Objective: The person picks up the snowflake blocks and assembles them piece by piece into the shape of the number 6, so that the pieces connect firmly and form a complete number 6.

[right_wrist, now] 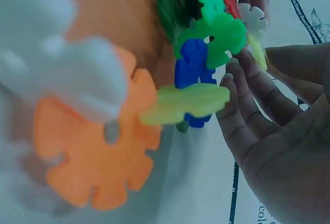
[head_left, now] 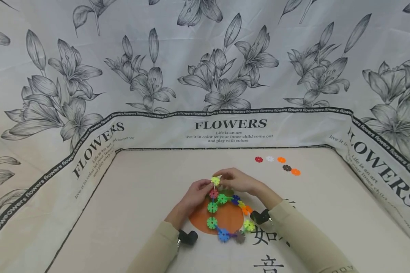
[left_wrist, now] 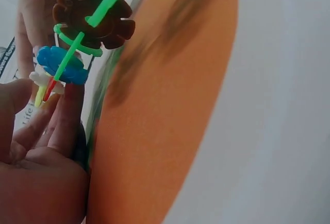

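Observation:
Several flower-shaped interlocking plastic discs are joined in a loop (head_left: 212,207) of green, blue, brown, yellow, orange and red pieces. At its top stands a yellow disc (head_left: 215,181), also seen edge-on in the right wrist view, set against a small white disc (right_wrist: 252,20). My left hand (head_left: 199,192) holds the loop's upper end, the white disc (left_wrist: 38,80) between thumb and fingers. From the other side my right hand (head_left: 238,179) pinches the yellow disc (right_wrist: 258,54) with the thumb and a finger. Close to the right wrist camera hangs an orange disc (right_wrist: 118,152).
Loose red (head_left: 258,159), white (head_left: 270,159), brown (head_left: 286,168) and orange (head_left: 295,172) discs lie at the back right. Beneath the loop, the tablecloth (head_left: 140,182) has an orange circle (head_left: 198,218) and black characters. Flower-printed cloth walls surround the table.

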`<state>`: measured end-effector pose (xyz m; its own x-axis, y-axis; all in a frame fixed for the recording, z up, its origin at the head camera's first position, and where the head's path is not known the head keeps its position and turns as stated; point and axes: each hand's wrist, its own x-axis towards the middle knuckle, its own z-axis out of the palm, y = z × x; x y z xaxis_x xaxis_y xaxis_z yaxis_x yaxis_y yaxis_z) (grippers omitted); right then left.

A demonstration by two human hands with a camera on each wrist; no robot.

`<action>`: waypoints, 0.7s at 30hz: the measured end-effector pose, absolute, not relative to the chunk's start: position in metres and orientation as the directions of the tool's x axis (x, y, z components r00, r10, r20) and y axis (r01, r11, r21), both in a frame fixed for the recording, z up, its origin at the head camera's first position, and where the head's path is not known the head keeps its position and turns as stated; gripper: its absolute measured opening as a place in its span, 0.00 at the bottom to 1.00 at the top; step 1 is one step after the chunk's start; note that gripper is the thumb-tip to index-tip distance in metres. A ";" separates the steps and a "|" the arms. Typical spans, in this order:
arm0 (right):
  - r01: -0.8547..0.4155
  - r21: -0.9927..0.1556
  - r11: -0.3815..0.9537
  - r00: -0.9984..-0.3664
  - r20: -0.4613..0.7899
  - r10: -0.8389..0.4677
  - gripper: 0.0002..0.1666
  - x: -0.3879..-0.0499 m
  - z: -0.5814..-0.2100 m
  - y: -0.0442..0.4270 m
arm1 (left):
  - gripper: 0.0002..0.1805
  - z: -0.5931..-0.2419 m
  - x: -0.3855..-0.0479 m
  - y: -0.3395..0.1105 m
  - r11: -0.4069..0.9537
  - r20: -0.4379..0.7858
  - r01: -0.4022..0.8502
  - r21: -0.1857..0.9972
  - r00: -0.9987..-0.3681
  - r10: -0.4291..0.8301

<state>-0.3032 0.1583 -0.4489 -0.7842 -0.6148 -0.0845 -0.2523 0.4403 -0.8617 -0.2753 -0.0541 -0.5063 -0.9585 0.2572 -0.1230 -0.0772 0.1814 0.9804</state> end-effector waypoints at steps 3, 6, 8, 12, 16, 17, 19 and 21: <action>-0.266 -0.839 0.474 -0.791 -0.091 -0.605 0.23 -0.301 -0.446 0.163 | 0.19 -0.507 -0.276 -0.055 0.174 -0.120 -0.078 0.982 -0.961 0.250; -0.283 -0.815 0.506 -0.823 -0.064 -0.564 0.23 -0.300 -0.440 0.176 | 0.19 -0.507 -0.276 -0.055 0.177 -0.130 -0.088 0.980 -0.962 0.238; -0.272 -0.803 0.530 -0.861 -0.043 -0.507 0.22 -0.299 -0.436 0.190 | 0.18 -0.507 -0.275 -0.055 0.175 -0.128 -0.088 0.981 -0.964 0.234; -0.268 -0.734 0.624 -0.933 0.037 -0.358 0.20 -0.300 -0.434 0.230 | 0.17 -0.505 -0.273 -0.055 0.174 -0.123 -0.084 0.981 -0.966 0.226; -0.228 -0.617 0.753 -0.972 0.103 -0.209 0.20 -0.304 -0.439 0.280 | 0.16 -0.504 -0.273 -0.054 0.176 -0.108 -0.071 0.982 -0.972 0.210; -0.195 -0.601 0.775 -0.981 0.103 -0.166 0.21 -0.305 -0.441 0.293 | 0.16 -0.505 -0.273 -0.054 0.173 -0.102 -0.066 0.983 -0.973 0.207; -0.122 -0.574 0.810 -0.992 0.097 -0.080 0.23 -0.308 -0.447 0.318 | 0.15 -0.506 -0.274 -0.054 0.167 -0.095 -0.061 0.984 -0.975 0.201; -0.022 -0.572 0.820 -0.998 0.059 0.014 0.26 -0.309 -0.454 0.340 | 0.15 -0.507 -0.274 -0.054 0.166 -0.091 -0.058 0.984 -0.976 0.198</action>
<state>-0.3089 0.3400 -0.4538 -0.9982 0.0137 0.0587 -0.0225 0.8196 -0.5725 -0.2743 -0.0535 -0.5066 -0.9760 0.1979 -0.0907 -0.0579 0.1660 0.9844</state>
